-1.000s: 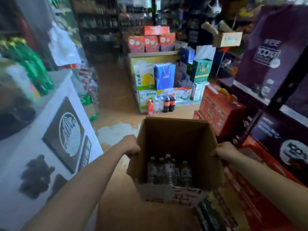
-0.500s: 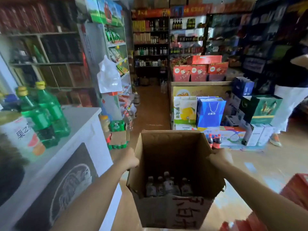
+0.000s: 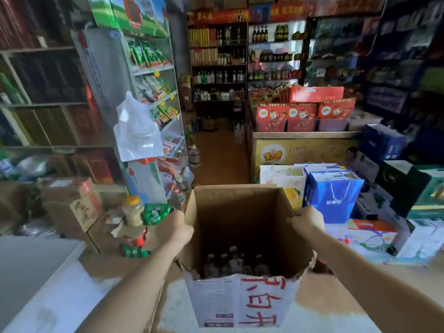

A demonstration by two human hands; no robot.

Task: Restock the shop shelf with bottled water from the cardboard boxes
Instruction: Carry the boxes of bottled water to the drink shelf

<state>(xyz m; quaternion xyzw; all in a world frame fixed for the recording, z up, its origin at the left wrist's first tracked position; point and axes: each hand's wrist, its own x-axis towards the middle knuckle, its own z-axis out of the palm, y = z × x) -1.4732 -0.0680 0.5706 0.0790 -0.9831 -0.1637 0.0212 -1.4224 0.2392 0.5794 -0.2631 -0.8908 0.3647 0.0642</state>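
I carry an open cardboard box point(image 3: 240, 219) in front of me, lifted off the floor. Red characters are written on white paper on its near wall. Several water bottles point(image 3: 234, 263) stand at its bottom, caps up. My left hand point(image 3: 179, 230) grips the box's left wall near the rim. My right hand point(image 3: 306, 221) grips the right wall at the rim. Stocked shelves of bottles point(image 3: 218, 78) stand at the far end of the aisle ahead.
A snack rack point(image 3: 153, 87) with a hanging plastic bag lines the aisle's left. Cartons and a yellow-capped bottle point(image 3: 133, 210) sit low left. A display of red boxes point(image 3: 302, 111), a blue gift bag point(image 3: 334, 195) and stacked cartons fill the right. A white counter point(image 3: 36, 272) lies at lower left.
The view has swung left from the red cartons towards the aisle and moved forward. Both hands keep the same hold on the box; the green bottles on the counter have left view.
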